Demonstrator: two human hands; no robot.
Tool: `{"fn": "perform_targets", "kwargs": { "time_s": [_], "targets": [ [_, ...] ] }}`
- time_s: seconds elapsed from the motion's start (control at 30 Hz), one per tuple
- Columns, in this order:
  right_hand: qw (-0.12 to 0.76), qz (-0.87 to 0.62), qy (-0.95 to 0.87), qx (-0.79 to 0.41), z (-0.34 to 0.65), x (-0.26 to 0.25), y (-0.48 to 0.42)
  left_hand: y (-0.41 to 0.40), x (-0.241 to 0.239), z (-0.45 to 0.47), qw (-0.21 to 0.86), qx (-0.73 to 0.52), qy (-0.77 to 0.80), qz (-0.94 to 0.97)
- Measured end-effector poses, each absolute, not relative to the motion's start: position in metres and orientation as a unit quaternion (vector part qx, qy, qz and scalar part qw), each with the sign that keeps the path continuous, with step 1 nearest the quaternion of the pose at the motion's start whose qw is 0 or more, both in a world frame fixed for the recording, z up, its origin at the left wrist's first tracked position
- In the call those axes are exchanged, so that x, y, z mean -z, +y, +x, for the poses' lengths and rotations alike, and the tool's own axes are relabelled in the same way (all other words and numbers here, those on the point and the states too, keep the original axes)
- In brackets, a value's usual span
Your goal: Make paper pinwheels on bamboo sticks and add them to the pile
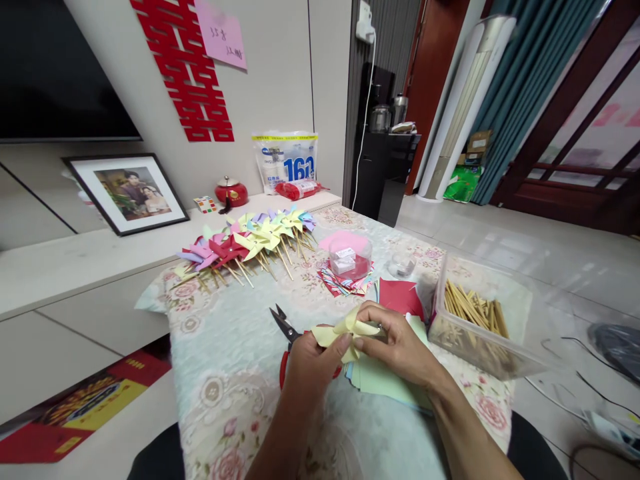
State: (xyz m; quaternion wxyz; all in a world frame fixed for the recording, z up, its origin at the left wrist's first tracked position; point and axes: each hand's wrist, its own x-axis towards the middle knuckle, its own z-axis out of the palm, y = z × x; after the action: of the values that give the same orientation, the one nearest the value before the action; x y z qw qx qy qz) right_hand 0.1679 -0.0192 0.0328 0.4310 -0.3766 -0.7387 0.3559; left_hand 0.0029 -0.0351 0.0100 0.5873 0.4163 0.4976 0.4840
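Observation:
Both hands hold a pale yellow folded paper pinwheel (345, 328) just above the table. My left hand (313, 363) pinches its lower left edge with closed fingers. My right hand (395, 343) grips its right side, fingers curled round the centre. Under the hands lies a stack of light green and blue paper sheets (383, 380). Red-handled scissors (286, 333) lie open just left of my left hand.
A row of finished pinwheels on sticks (247, 243) lies at the far left of the flowered tablecloth (225, 373). A clear box of wooden sticks (475, 320) stands at right. A round tub with pink contents (347, 257), coloured paper squares (400, 293) and a small cup (401, 265) sit behind.

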Motion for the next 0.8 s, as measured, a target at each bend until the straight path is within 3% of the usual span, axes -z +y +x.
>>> {"fn": "perform_targets", "kwargs": {
  "time_s": [0.4, 0.6, 0.8],
  "targets": [
    [0.430, -0.372, -0.717, -0.403, 0.168, -0.024, -0.019, -0.032, -0.006, 0.002, 0.602, -0.526, 0.491, 0.345],
    [0.491, -0.399, -0.729, -0.263, 0.164, -0.022, -0.021, -0.030, -0.004, 0.003, 0.617, -0.548, 0.475, 0.306],
    [0.492, -0.373, -0.767, -0.173, 0.160, -0.020, -0.020, -0.032, 0.003, 0.005, 0.615, -0.527, 0.477, 0.341]
  ]
}}
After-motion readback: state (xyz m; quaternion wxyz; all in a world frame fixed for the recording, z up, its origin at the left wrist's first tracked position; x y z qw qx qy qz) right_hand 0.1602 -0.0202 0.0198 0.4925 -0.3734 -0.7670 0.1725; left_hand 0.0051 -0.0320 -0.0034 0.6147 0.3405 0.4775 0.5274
